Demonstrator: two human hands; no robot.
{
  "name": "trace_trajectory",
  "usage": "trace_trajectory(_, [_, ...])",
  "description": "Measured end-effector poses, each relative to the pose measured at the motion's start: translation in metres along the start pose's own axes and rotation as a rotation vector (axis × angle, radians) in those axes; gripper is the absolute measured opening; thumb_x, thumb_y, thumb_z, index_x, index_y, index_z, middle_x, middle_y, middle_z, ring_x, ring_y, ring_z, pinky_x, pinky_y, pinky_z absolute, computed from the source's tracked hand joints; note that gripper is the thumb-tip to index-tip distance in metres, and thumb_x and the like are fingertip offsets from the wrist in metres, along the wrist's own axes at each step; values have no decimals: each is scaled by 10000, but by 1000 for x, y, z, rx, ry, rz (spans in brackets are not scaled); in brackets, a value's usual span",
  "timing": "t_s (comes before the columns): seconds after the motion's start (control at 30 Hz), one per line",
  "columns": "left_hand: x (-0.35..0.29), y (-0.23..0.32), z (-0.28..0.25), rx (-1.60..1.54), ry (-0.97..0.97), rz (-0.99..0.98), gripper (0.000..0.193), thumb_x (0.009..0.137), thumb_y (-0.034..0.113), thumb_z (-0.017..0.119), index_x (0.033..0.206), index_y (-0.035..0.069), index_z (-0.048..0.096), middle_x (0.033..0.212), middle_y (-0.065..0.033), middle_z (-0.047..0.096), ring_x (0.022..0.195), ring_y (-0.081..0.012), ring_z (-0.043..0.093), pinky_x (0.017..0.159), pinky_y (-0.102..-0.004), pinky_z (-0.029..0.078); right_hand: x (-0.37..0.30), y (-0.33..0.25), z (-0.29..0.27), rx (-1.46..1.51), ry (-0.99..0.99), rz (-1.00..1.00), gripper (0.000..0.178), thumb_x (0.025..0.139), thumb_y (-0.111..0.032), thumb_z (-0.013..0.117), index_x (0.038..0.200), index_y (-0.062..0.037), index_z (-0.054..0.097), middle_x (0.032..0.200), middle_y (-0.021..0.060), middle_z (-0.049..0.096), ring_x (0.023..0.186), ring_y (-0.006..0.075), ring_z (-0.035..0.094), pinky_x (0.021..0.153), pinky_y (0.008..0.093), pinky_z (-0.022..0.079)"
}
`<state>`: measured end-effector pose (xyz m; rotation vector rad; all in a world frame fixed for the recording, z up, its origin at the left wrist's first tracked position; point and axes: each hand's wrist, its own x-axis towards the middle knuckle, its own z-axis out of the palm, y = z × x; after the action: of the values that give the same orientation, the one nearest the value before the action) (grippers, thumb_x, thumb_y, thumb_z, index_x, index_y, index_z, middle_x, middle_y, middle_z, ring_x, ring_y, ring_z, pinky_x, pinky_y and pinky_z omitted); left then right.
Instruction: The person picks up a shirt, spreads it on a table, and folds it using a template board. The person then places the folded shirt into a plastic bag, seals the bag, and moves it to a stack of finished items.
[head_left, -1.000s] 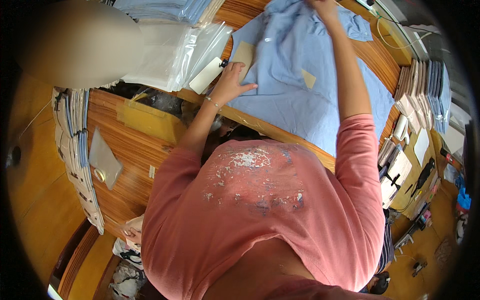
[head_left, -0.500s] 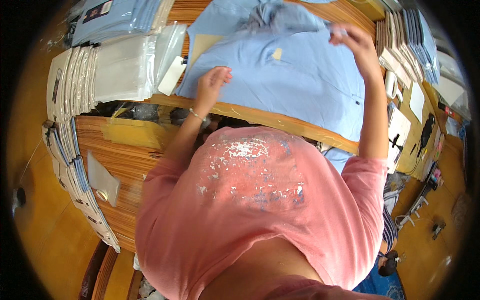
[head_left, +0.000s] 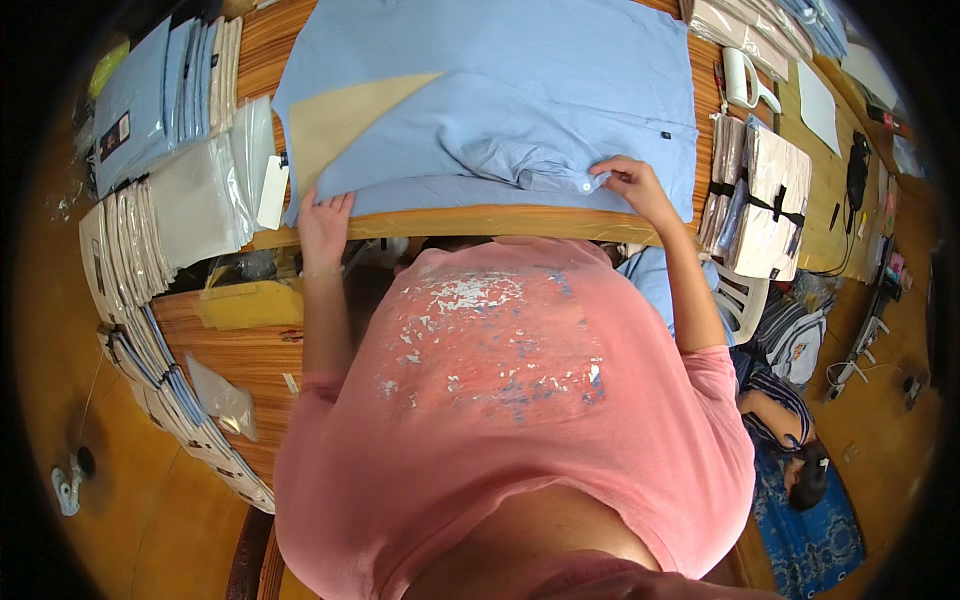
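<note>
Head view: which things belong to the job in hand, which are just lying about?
In the job:
blue shirt, right hand pinching it, left hand at its near edge
tan sheet, partly covered by the shirt
probably white tag

Seemingly lying about:
clear bags
ribbon-tied bundle
folded blue stack
white sheet

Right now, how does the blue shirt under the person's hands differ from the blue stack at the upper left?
The blue shirt lies spread wide, partly bunched; the blue stack is folded into compact rectangles. The shirt is one garment, while the stack holds several pieces. The right hand pinches the shirt near a white button; neither hand touches the stack. Both are light blue.
</note>
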<state>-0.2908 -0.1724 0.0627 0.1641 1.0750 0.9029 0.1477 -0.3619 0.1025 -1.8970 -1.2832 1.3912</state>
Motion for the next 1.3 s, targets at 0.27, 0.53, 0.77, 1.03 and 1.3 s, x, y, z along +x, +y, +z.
trace_trajectory(0.27, [-12, 41, 85, 890, 266, 884, 595, 892, 224, 541, 1372, 11, 262, 1407, -156, 264, 1312, -268, 255, 1074, -389, 214, 66, -19, -109, -517, 303, -19, 268, 815, -148, 579, 1074, -117, 641, 917, 126, 664, 755, 236, 636, 695, 330, 486])
trace_trajectory(0.53, [232, 43, 205, 1639, 407, 1297, 641, 772, 436, 638, 1230, 12, 496, 1299, -176, 472, 1230, -352, 389, 1015, -501, 263, 198, 5, -167, -1441, 712, -96, 269, 817, -136, 512, 1049, -110, 645, 1087, 54, 625, 1027, 231, 577, 796, 404, 471])
trace_trajectory(0.77, [220, 96, 178, 1478, 76, 1021, 505, 797, 469, 618, 1040, 27, 655, 1065, -189, 613, 1003, -279, 579, 901, -391, 382, 124, -24, -193, -1060, 723, -36, 191, 814, -149, 536, 946, -140, 673, 1011, 79, 624, 848, 303, 622, 698, 414, 494])
trace_trajectory(1.03, [3, 92, 86, 1259, -185, 736, 346, 912, 253, 551, 1083, -45, 588, 1164, -111, 540, 1071, -196, 489, 930, -299, 361, -60, -15, -116, -753, 809, 60, 161, 775, -68, 590, 911, -107, 668, 1046, 71, 610, 856, 309, 614, 705, 395, 496])
trace_trajectory(1.3, [-11, 36, -20, 1252, -274, 443, 256, 853, 183, 639, 982, -39, 632, 912, -25, 617, 825, -106, 519, 760, -245, 416, -74, 45, -62, -759, 532, 169, 199, 771, -23, 573, 912, -101, 689, 941, 112, 614, 859, 318, 613, 734, 407, 490])
